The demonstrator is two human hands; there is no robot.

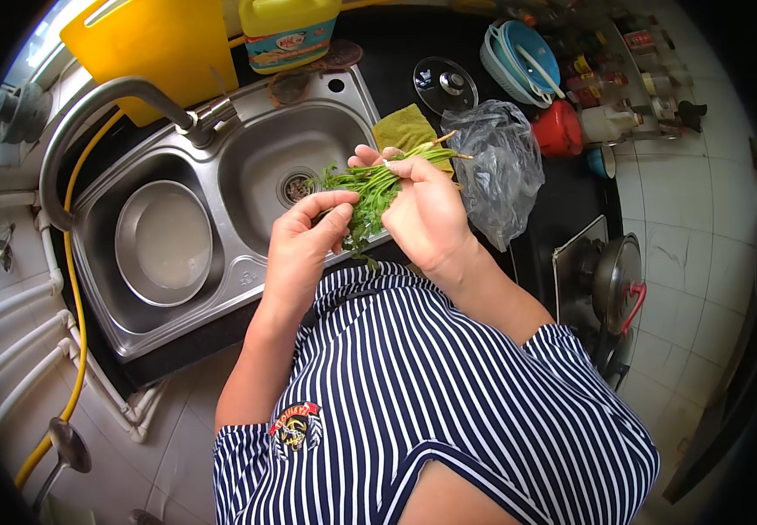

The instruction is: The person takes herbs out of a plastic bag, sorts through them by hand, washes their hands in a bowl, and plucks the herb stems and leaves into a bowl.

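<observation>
A bunch of coriander (369, 188), green and leafy with pale root ends pointing right, is held over the front edge of the right sink basin (251, 140). My right hand (426, 201) is closed around its stems. My left hand (310, 229) pinches at the leafy side with thumb and forefinger together; what exactly lies between those fingertips is partly hidden. Beyond the right hand lie a yellow-green cloth (404, 128) and a crumpled clear plastic bag (505, 171) on the black counter.
A metal bowl of cloudy water (168, 245) sits in the left basin, beneath the curved faucet (125, 87). Behind stand a yellow cutting board (164, 52) and a yellow jug (286, 35). To the right are a glass lid (445, 86), blue baskets (523, 61), bottles and a lidded pan (619, 284).
</observation>
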